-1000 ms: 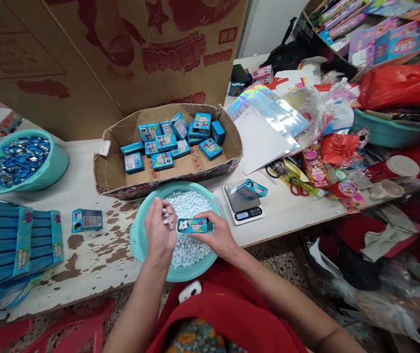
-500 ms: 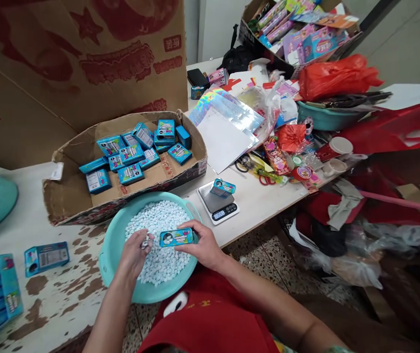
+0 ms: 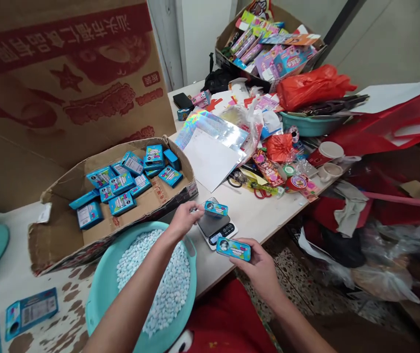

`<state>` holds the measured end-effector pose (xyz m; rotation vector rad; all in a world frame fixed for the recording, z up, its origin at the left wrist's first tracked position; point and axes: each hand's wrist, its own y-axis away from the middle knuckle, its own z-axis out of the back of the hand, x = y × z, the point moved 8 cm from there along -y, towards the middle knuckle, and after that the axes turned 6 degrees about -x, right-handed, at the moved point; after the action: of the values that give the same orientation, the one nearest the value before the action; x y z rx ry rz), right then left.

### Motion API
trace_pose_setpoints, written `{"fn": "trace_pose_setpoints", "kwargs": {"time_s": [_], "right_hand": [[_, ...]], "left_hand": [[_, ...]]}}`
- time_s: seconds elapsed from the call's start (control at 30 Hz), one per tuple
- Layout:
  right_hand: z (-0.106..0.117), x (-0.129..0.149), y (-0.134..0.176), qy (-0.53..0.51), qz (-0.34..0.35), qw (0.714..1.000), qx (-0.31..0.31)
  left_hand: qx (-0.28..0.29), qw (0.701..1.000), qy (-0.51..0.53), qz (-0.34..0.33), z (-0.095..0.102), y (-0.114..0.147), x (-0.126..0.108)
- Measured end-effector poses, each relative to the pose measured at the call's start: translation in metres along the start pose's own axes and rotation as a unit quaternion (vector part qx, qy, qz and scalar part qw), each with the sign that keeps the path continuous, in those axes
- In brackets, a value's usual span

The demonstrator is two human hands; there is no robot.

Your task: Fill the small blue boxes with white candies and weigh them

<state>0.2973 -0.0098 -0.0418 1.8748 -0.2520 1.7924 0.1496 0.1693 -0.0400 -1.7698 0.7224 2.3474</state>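
Your left hand reaches out over the table with its fingers closed on the near end of a small blue box that sits on the digital scale; the grip looks like a pinch on the box's short end, though the fingertips are partly hidden. Your right hand is held lower, off the table edge, fingers curled around a second blue box, gripping it from below and behind so its printed face points up.

Both boxes look like thin printed card: light and stiff enough along the edges, but likely to dent if you squeeze the broad faces. Judging by their shape, the short ends and long narrow sides are the safest places to hold, thumb on one side and fingers on the other. The glossy print may be a little slippery, so a full pinch would serve better than a fingertip touch. The box on the scale probably shifts easily, since the scale's plate looks smooth.

Just under your left forearm, a teal basin holds a heap of small white candies, loose and likely to roll. Beyond it an open cardboard tray carries a pile of the same blue boxes. One more flat blue box lies on the worn white table at your far left. To the right, holographic sheets, a red plastic bag and mixed packets crowd the tabletop.
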Motion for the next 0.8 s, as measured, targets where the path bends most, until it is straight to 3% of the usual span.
{"fn": "trace_pose_setpoints", "kwargs": {"time_s": [0.13, 0.27, 0.37, 0.47, 0.57, 0.8], "right_hand": [[0.027, -0.016, -0.010, -0.003, -0.025, 0.998, -0.053], [0.035, -0.022, -0.014, -0.011, -0.044, 0.997, -0.066], [0.037, -0.021, -0.017, -0.016, -0.047, 0.996, -0.073], [0.039, -0.021, -0.022, -0.017, -0.045, 0.996, -0.080], [0.041, -0.022, -0.025, -0.013, -0.044, 0.996, -0.081], [0.044, -0.027, -0.032, -0.002, -0.040, 0.996, -0.081]], "left_hand": [[0.021, 0.960, -0.249, -0.126, -0.031, -0.035, -0.023], [0.032, 0.927, -0.347, -0.141, -0.040, -0.046, -0.020], [0.019, 0.945, -0.303, -0.124, -0.035, -0.050, -0.016], [0.025, 0.987, -0.146, -0.059, -0.028, -0.052, -0.008], [0.007, 1.000, 0.000, 0.019, -0.022, -0.052, 0.003], [0.029, 0.991, -0.129, -0.038, -0.027, -0.054, 0.002]]}}
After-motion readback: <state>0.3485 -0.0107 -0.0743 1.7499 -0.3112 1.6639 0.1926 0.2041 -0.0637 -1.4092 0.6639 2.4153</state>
